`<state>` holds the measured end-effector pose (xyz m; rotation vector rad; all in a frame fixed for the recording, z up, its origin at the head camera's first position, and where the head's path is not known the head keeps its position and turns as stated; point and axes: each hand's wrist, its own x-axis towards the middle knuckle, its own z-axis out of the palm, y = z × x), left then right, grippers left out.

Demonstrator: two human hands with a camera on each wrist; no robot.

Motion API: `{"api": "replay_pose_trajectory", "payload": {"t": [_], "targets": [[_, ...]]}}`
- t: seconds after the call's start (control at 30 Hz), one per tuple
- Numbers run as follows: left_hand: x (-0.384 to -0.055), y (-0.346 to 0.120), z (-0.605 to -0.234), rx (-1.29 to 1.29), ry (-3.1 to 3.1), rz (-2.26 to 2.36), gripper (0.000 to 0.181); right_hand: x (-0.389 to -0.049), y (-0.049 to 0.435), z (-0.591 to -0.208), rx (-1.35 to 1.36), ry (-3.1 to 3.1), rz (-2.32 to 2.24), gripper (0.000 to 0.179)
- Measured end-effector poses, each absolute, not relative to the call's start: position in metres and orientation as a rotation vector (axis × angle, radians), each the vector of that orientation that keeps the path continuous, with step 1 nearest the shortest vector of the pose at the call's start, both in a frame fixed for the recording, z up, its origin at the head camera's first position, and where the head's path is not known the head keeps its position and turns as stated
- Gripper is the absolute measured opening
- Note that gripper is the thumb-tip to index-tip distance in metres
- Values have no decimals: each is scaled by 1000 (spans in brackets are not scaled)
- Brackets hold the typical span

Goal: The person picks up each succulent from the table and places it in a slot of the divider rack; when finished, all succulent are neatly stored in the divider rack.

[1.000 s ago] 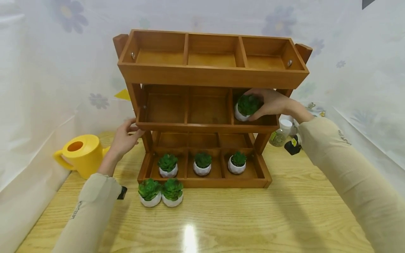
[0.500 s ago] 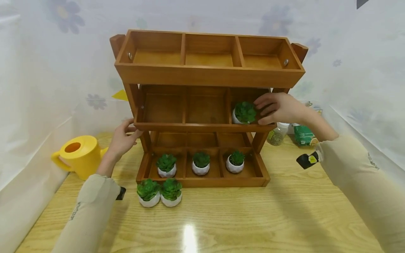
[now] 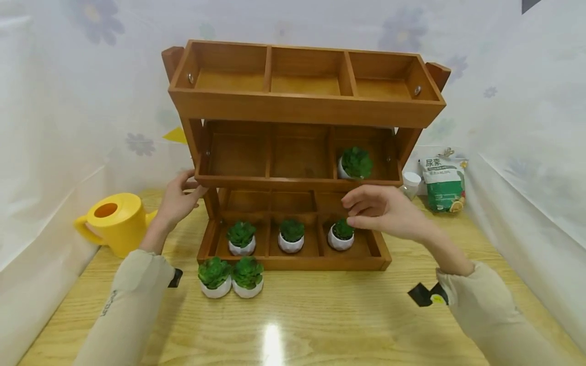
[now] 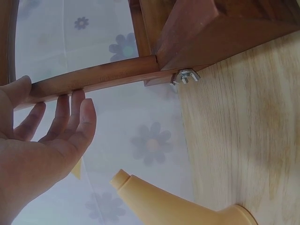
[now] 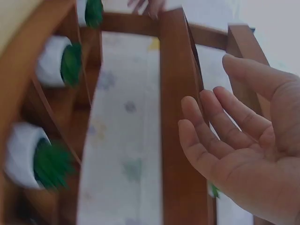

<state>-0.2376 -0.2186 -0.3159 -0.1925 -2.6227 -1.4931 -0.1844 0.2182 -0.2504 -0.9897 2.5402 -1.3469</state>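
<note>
A brown three-tier wooden plant shelf stands on the table. At its left side my left hand grips the shelf's upright post, thumb and fingertips touching the wood. My right hand is in front of the lower tier, fingers loosely bent and holding nothing. A potted succulent sits in the right compartment of the middle tier. In the bottom tier are a left succulent, a middle succulent and a right succulent. In front of the shelf stand two more succulents side by side.
A yellow watering can stands left of the shelf, close to my left forearm. Behind the right side are a white-lidded jar and a green and white bag. Pale flowered sheeting encloses the table.
My right hand has let go of the succulent in the middle tier's right compartment, then moved down and toward me. The left hand has stayed at the shelf's left side.
</note>
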Motion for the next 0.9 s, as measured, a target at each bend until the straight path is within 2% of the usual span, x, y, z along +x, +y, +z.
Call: {"api": "replay_pose_trajectory", "payload": {"t": [0.33, 0.63, 0.9], "targets": [[-238, -219, -315, -185, -2626, -1488, 66, -168, 144, -333, -1000, 2266, -1493, 29], [-238, -219, -317, -182, -2629, -1487, 67, -154, 93, -376, -928, 2261, -1460, 37], [-239, -218, -317, -160, -2632, -1491, 67, -142, 71, -399, -773, 2396, -1502, 41]]}}
